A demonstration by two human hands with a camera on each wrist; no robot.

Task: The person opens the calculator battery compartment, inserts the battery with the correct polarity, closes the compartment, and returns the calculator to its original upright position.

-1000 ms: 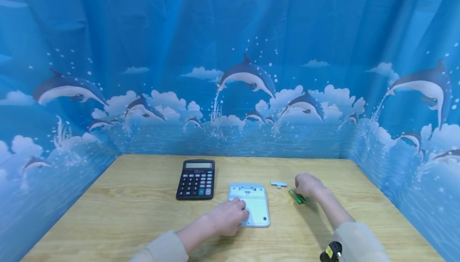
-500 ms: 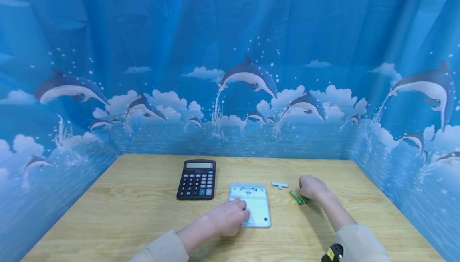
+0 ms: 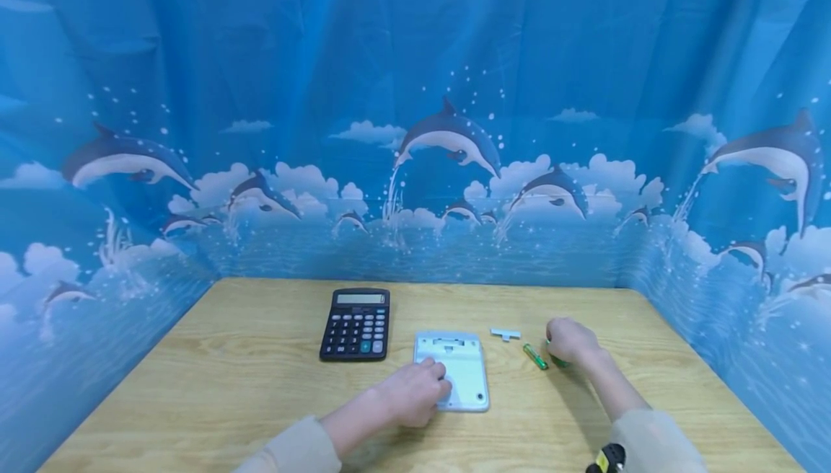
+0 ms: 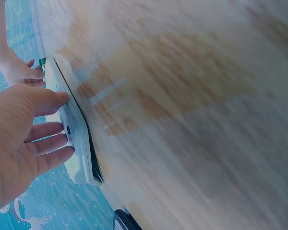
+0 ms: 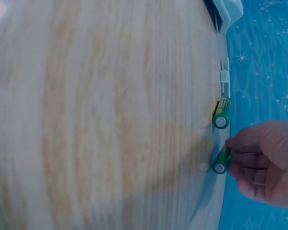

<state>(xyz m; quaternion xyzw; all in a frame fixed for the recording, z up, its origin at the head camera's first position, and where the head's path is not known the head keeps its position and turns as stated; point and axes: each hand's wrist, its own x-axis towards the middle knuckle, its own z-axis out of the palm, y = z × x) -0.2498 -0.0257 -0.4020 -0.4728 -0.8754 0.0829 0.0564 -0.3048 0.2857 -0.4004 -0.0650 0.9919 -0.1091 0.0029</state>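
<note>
A light-blue calculator (image 3: 466, 379) lies face down, its battery slot (image 3: 448, 342) uncovered at the far end. My left hand (image 3: 414, 392) rests on its back; in the left wrist view the fingers (image 4: 50, 143) lie fairly straight against the case. At the right, my right hand (image 3: 571, 342) pinches a green battery (image 5: 222, 160) between thumb and fingers, low over the table. Another green battery (image 3: 535, 357) lies just left of that hand. Beyond it is the small light-blue battery cover (image 3: 505, 334).
A black calculator (image 3: 355, 324) lies face up behind and left of the light-blue one. The wooden table (image 3: 214, 379) is enclosed by a blue dolphin-print curtain (image 3: 415, 134) at the back and both sides.
My right hand has drawn one battery rightward, away from the other, so a gap now separates them. The left hand and the light-blue calculator stay in place.
</note>
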